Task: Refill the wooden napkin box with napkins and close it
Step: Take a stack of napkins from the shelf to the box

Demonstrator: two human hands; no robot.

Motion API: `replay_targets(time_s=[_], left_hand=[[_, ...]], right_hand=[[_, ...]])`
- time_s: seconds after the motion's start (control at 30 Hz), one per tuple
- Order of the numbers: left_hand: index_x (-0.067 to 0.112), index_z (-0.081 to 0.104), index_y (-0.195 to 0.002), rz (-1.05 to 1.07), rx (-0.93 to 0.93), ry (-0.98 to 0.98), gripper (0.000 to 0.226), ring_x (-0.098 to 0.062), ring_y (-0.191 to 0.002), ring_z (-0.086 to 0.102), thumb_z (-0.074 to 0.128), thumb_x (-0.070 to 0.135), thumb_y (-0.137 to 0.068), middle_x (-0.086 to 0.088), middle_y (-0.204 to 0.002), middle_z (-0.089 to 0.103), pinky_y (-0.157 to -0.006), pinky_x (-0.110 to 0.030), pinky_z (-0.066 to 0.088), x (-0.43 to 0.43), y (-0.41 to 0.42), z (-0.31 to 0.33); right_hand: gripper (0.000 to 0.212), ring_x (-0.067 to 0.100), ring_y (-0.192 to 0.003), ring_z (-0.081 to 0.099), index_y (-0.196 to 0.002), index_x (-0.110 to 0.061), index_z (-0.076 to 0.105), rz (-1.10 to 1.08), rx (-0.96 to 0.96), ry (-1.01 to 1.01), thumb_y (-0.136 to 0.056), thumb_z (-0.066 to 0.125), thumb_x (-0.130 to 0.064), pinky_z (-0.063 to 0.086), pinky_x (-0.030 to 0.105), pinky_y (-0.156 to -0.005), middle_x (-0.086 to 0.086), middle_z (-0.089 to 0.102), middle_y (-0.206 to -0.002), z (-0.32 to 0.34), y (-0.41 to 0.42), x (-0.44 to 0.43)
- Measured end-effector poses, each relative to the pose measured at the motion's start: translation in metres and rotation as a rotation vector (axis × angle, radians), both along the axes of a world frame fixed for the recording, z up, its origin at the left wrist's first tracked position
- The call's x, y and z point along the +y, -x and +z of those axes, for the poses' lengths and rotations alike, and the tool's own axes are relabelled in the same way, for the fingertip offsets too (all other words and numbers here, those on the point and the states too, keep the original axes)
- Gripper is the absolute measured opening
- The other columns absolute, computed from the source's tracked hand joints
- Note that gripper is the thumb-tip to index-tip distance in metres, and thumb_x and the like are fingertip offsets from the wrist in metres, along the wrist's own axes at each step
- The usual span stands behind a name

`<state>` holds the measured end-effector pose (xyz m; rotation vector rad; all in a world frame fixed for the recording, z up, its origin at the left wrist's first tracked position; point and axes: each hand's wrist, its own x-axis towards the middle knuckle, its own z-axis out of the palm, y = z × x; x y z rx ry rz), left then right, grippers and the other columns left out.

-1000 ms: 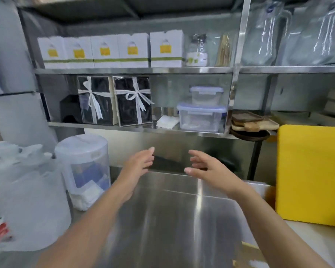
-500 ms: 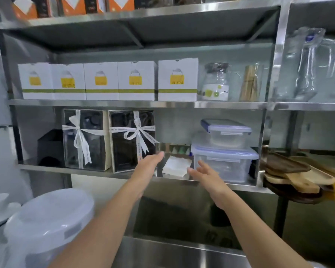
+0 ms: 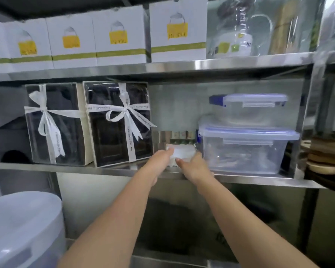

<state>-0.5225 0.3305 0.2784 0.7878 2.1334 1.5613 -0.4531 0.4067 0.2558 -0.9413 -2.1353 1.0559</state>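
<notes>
A small stack of white napkins (image 3: 182,151) lies on the lower steel shelf (image 3: 108,170), between a ribboned gift box and a clear plastic container. My left hand (image 3: 160,158) reaches in with its fingers out, and the tips touch the stack's left edge. My right hand (image 3: 193,166) is at the stack's front right corner with its fingers spread. Neither hand has closed around the napkins. The image is blurred around the fingertips. No wooden napkin box shows in this view.
Two black gift boxes (image 3: 120,122) with white ribbons stand left of the napkins. Two stacked clear containers (image 3: 246,147) sit on the right. White cartons (image 3: 120,35) line the upper shelf. Wooden boards (image 3: 325,157) lie far right and a white lidded tub (image 3: 21,225) stands lower left.
The view has risen and moved closer to the shelf. Both hands have gone forward from above the counter to the napkin stack on the lower shelf.
</notes>
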Motion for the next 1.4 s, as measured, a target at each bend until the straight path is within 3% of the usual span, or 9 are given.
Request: replay_targets(time_s=[0.3,0.43,0.57,0.67,0.8,0.97,1.1,1.27,1.4], left_hand=[[0.013,0.039,-0.135,0.094,-0.094,-0.028,0.058,-0.027,-0.126,0.042,0.045,0.048,-0.090,-0.007,-0.142,0.043,-0.104,-0.043,0.034,-0.015,-0.021,-0.008],[0.006,0.055,-0.112,0.241,-0.412,-0.214,0.045,-0.024,-0.081,0.059,0.052,0.042,-0.087,-0.009,-0.095,0.065,-0.072,-0.036,0.044,-0.025,-0.019,-0.003],[0.005,0.047,-0.109,0.214,-0.654,-0.290,0.044,-0.028,-0.067,0.062,0.057,0.040,-0.084,-0.014,-0.084,0.059,-0.052,-0.037,0.046,-0.028,-0.020,-0.007],[0.009,0.045,-0.110,0.202,-0.720,-0.293,0.046,-0.030,-0.073,0.063,0.061,0.041,-0.082,-0.016,-0.091,0.058,-0.057,-0.041,0.048,-0.030,-0.018,-0.013],[0.007,0.048,-0.106,0.121,-0.875,-0.283,0.055,-0.030,-0.081,0.066,0.058,0.054,-0.078,-0.017,-0.093,0.068,-0.060,-0.041,0.047,-0.039,-0.020,-0.026],[0.011,0.062,-0.108,-0.073,-1.021,-0.322,0.081,-0.033,-0.098,0.060,0.037,0.078,-0.070,-0.018,-0.103,0.071,-0.080,-0.041,0.045,-0.050,-0.037,-0.058],[0.007,0.070,-0.104,-0.271,-1.187,-0.503,0.079,-0.041,-0.092,0.067,0.036,0.073,-0.077,-0.023,-0.107,0.069,-0.073,-0.046,0.057,-0.068,-0.056,-0.076],[-0.004,0.068,-0.101,-0.381,-1.054,-0.323,0.081,-0.035,-0.084,0.070,0.054,0.069,-0.070,-0.020,-0.100,0.072,-0.060,-0.041,0.059,-0.113,-0.078,-0.058],[0.002,0.062,-0.109,-0.397,-0.743,-0.068,0.073,-0.031,-0.086,0.066,0.061,0.062,-0.068,-0.015,-0.094,0.070,-0.076,-0.041,0.055,-0.148,-0.118,-0.032]], right_hand=[[0.056,0.033,-0.127,0.042,-0.136,-0.017,0.030,0.031,0.192,0.154,-0.089,0.055,-0.036,0.032,0.054,-0.109,0.009,0.040,-0.144,-0.004,-0.024,-0.010],[0.046,0.024,-0.100,0.051,-0.122,-0.014,0.041,-0.082,0.392,0.339,-0.086,0.061,-0.034,0.045,0.039,-0.091,0.011,0.053,-0.124,-0.007,-0.027,-0.015],[0.067,0.032,-0.110,0.051,-0.129,-0.012,0.036,-0.175,0.514,0.701,-0.076,0.073,-0.031,0.044,0.047,-0.097,0.014,0.048,-0.129,-0.010,-0.027,-0.013],[0.054,0.034,-0.106,0.056,-0.125,-0.015,0.042,-0.077,0.544,0.952,-0.079,0.070,-0.019,0.047,0.051,-0.088,0.013,0.055,-0.124,-0.012,-0.035,-0.013],[0.043,0.032,-0.093,0.063,-0.120,-0.012,0.047,0.015,0.590,1.014,-0.081,0.064,-0.006,0.050,0.035,-0.056,0.014,0.060,-0.117,-0.016,-0.049,-0.014],[0.042,0.029,-0.092,0.064,-0.117,-0.012,0.052,0.155,0.564,1.079,-0.077,0.065,-0.003,0.050,0.036,-0.059,0.013,0.064,-0.109,-0.018,-0.079,-0.024],[0.038,0.028,-0.091,0.065,-0.110,-0.010,0.058,0.263,0.393,1.020,-0.073,0.069,-0.005,0.053,0.037,-0.068,0.012,0.069,-0.102,-0.023,-0.113,-0.034],[0.031,0.020,-0.074,0.071,-0.104,-0.008,0.065,0.359,0.230,0.853,-0.074,0.070,-0.008,0.054,0.030,-0.059,0.007,0.076,-0.086,-0.006,-0.166,-0.044],[0.029,0.024,-0.077,0.072,-0.101,-0.003,0.068,0.356,0.171,0.818,-0.073,0.072,-0.009,0.057,0.035,-0.066,0.009,0.077,-0.087,0.005,-0.212,-0.061]])
